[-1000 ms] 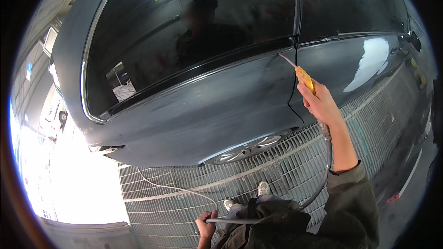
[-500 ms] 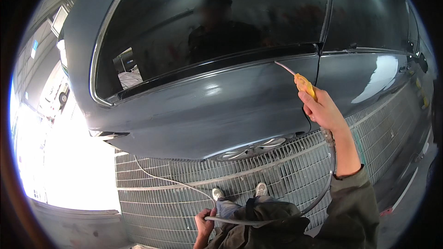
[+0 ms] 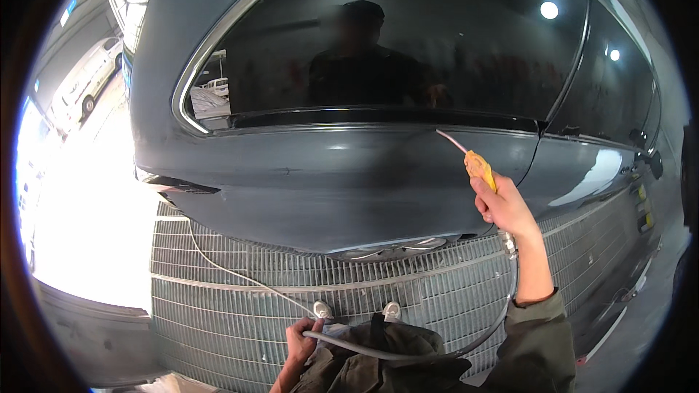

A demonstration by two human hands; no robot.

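Note:
My right hand (image 3: 501,204) grips a yellow blow gun (image 3: 478,171) with a thin metal nozzle (image 3: 451,140). The nozzle's tip points at the car's grey door panel (image 3: 342,182), just below the long trim strip under a dark window (image 3: 444,51); whether it touches, I cannot tell. A metal fitting (image 3: 509,244) below that hand joins a grey hose (image 3: 393,355), which loops across my front. My left hand (image 3: 300,338) is closed around this hose near my waist, low in the picture.
My shoes (image 3: 392,311) stand on a metal grate floor (image 3: 218,291). A thinner pale line (image 3: 240,274) runs over it toward my left hand. A white vehicle (image 3: 91,73) shows beyond the bright opening at left. The car's mirror (image 3: 655,164) juts out at far right.
The view has turned, bringing the car level. The blow gun has moved leftward along the door, away from the seam between the doors. Both hands keep their grips.

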